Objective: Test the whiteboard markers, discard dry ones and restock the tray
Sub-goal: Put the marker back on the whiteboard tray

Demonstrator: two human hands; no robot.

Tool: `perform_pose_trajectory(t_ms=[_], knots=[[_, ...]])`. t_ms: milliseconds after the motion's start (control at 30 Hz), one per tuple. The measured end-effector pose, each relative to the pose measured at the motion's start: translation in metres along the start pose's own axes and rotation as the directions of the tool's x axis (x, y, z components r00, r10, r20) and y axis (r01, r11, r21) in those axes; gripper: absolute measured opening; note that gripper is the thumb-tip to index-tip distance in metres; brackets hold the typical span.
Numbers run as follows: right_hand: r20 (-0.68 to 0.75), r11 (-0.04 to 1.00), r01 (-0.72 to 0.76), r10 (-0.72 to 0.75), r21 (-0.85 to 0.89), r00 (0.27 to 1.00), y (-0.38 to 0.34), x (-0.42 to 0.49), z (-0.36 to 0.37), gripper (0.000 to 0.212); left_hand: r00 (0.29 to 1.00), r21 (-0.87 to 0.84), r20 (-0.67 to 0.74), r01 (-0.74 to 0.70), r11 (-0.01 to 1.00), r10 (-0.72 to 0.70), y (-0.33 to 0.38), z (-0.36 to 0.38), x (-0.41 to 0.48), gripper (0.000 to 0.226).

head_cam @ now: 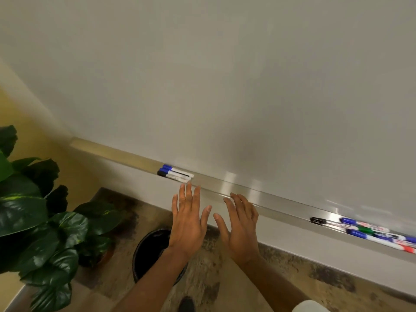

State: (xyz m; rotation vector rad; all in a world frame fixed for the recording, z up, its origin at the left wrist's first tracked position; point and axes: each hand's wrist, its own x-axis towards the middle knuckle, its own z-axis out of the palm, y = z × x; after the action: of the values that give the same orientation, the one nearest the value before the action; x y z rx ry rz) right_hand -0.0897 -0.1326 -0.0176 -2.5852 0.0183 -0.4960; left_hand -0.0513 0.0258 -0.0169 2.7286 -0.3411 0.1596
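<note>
tray (225,188): 3 markers (176,174) at l end, caps pointing l, long axis along tray; more markers (373,233) at r. left hand (188,224) & right hand (240,228): fingers spread, holding nothing. bin (150,251) below.

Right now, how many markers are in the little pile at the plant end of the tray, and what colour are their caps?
Blue-capped markers: 2
Black-capped marker: 1
Total: 3 in that pile on the tray
The other pile at the tray's right end is too blurry to count.
</note>
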Motion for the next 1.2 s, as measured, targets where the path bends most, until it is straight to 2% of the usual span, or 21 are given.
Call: perform_pose_trajectory(t_ms=[467, 767, 1000, 1200], knots=[[-0.090, 0.975, -0.159, 0.146, -0.153, 0.985, 0.104, -0.022, -0.086, 0.056, 0.971, 0.072, 0.154, -0.195, 0.978, 0.183, 0.110, 0.035, 0.022, 0.077], [-0.102, 0.908, -0.343, 0.328, -0.239, 0.939, 0.188, -0.045, -0.119, 0.060, 0.928, 0.044, 0.192, -0.333, 0.942, 0.319, 0.167, 0.069, 0.028, 0.075], [-0.100, 0.868, -0.417, 0.406, -0.271, 0.909, 0.237, -0.055, -0.126, 0.056, 0.908, 0.029, 0.228, -0.368, 0.930, 0.352, 0.201, 0.099, 0.029, 0.074], [-0.097, 0.872, -0.395, 0.384, -0.288, 0.918, 0.264, -0.052, -0.126, 0.047, 0.900, 0.003, 0.265, -0.359, 0.933, 0.345, 0.217, 0.126, 0.028, 0.076]])
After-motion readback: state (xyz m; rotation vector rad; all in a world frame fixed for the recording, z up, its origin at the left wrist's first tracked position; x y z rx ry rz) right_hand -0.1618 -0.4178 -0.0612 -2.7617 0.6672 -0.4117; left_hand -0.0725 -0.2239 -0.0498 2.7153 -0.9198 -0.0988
